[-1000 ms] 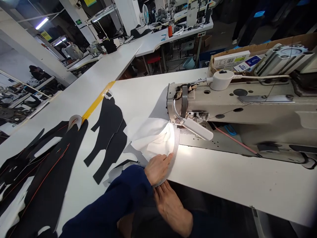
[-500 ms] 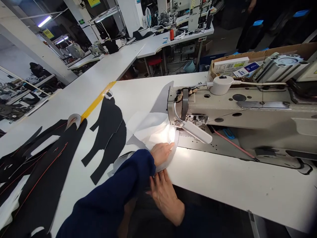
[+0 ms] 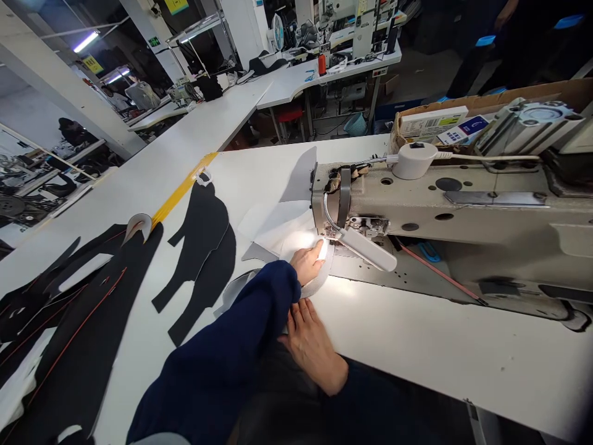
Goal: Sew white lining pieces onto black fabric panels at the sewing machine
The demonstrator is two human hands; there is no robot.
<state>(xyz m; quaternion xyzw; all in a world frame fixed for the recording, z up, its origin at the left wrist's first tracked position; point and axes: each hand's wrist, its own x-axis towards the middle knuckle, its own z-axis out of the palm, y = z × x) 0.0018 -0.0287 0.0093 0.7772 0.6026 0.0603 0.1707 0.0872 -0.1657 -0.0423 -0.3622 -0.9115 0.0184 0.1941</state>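
A pale grey-and-white fabric piece (image 3: 266,222) lies under the head of a sewing machine (image 3: 338,198), lit by a small lamp (image 3: 369,249). My left hand (image 3: 308,264) is closed on this piece just in front of the needle area, index finger reaching forward and the other fingers curled. The needle itself is hard to make out. Below it, my right hand (image 3: 315,346) lies open and flat at the table's front edge, its fingertips at the fabric's near edge. My left sleeve hides part of the fabric.
Dark cut fabric pieces (image 3: 204,253) lie left of my arm, beside larger dark panels with red edging (image 3: 97,327). A yellow tape strip (image 3: 183,188) crosses the table (image 3: 445,346). Behind the machine stands a cardboard box (image 3: 398,130) with packages. A person stands at the back right.
My left hand has moved forward, closer to the needle area, and the fabric has shifted away with it. My right hand has slid slightly forward, staying flat.
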